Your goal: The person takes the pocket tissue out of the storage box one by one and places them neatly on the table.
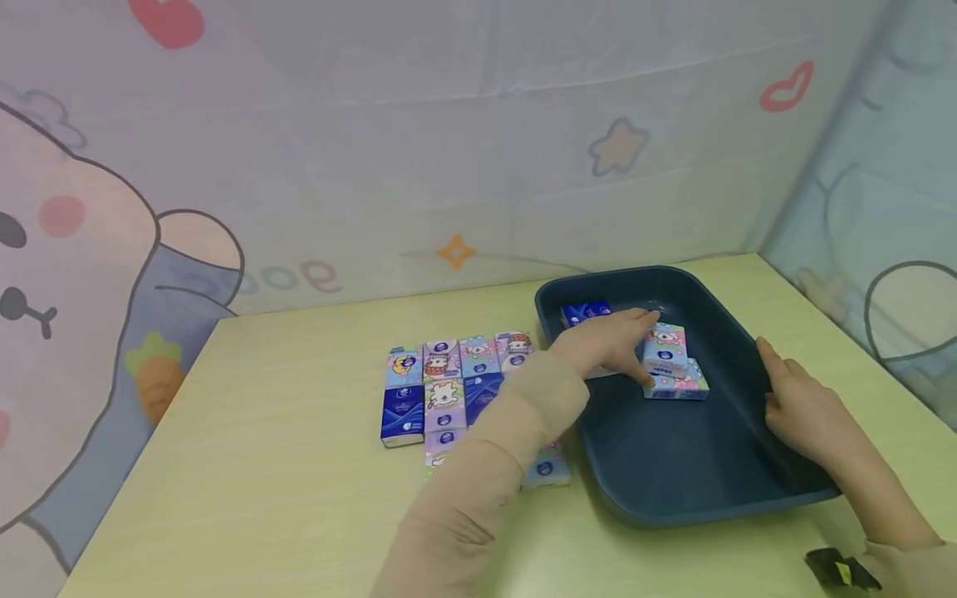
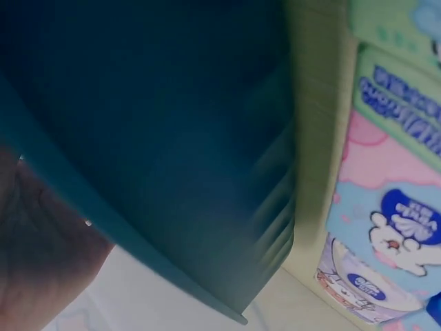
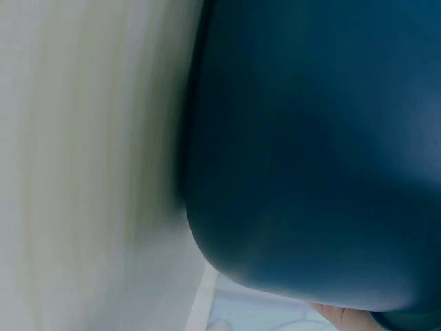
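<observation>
My left hand (image 1: pixel 607 339) reaches over the left rim of a dark blue plastic bin (image 1: pixel 695 465), its fingers and thumb spread beside a pink-and-blue tissue pack (image 1: pixel 665 347). That pack lies partly on a second pastel tissue pack (image 1: pixel 684 384) on the bin's floor. A dark blue tissue pack (image 1: pixel 586 312) lies in the bin's far left corner, partly behind the hand. With my right hand (image 1: pixel 811 415) I grip the bin's right rim. The left wrist view shows the bin's outer wall (image 2: pixel 172 152) and part of the left hand (image 2: pixel 48 248) past its rim.
Left of the bin, several tissue packs (image 1: pixel 444 403) lie in close rows on the pale yellow table (image 1: pixel 284 448), some covered by the left sleeve (image 1: pixel 486 473). A printed cloth (image 1: pixel 359 166) hangs behind the table. A black object (image 1: pixel 841 571) shows by the right sleeve.
</observation>
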Available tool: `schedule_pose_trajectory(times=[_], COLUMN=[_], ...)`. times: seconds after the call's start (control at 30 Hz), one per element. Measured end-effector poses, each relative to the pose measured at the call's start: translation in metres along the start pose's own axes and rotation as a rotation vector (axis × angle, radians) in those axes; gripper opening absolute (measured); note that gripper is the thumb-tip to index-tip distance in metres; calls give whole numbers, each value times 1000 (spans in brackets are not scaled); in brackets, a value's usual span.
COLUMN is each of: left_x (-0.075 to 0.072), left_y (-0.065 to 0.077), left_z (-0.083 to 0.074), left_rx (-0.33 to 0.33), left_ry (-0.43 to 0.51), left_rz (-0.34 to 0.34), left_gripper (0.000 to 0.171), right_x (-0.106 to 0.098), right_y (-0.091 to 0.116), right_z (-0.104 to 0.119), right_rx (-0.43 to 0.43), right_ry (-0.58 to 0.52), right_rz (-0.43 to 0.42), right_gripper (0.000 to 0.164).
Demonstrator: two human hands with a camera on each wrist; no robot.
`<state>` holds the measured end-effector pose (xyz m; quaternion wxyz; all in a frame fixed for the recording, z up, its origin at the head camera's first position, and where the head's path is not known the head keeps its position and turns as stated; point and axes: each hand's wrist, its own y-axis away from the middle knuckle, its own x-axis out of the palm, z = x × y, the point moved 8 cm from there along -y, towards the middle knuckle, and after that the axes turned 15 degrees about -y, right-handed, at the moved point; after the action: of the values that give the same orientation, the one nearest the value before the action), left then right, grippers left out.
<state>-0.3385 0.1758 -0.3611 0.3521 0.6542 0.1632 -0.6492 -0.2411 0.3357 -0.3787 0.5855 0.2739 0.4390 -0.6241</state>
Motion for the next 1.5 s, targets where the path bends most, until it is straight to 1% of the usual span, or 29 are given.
schedule_pose_trajectory(times=[0.13,0.23,0.4,0.53,0.7,0.83,1.07,1.2,1.37,1.5], left_x=[2,6,11,9,7,6,5,6,6,5], left_y=[-7,-13,-20,-21,-23,-23,-20,-18,-16,-12], left_z=[0,-1,-5,-7,-7,-6,-7,-7,-5,-6], left_rx=[-4,-4,12,19,20,22,13,23,33,41], left_ry=[-2,11,5,-29,-60,-72,-104,-134,-146,-142], left_rz=[5,17,44,27,-17,-42,-45,-45,-58,-64], left_gripper=[95,94,93,86,79,78,82,85,84,82], right_x=[-1,0,1,0,-1,0,1,2,1,1], right_y=[-1,0,2,2,1,-1,-3,-4,-5,-6], right_z=[0,0,2,2,4,3,2,3,3,4], right_rx=[-4,-4,-7,-14,-26,-23,-17,-17,-15,-18], right_ry=[7,4,-1,3,4,4,6,2,5,6], right_rz=[-5,0,0,-12,-28,-23,-16,-13,-19,-17], right_gripper=[68,68,67,67,67,67,67,67,67,67])
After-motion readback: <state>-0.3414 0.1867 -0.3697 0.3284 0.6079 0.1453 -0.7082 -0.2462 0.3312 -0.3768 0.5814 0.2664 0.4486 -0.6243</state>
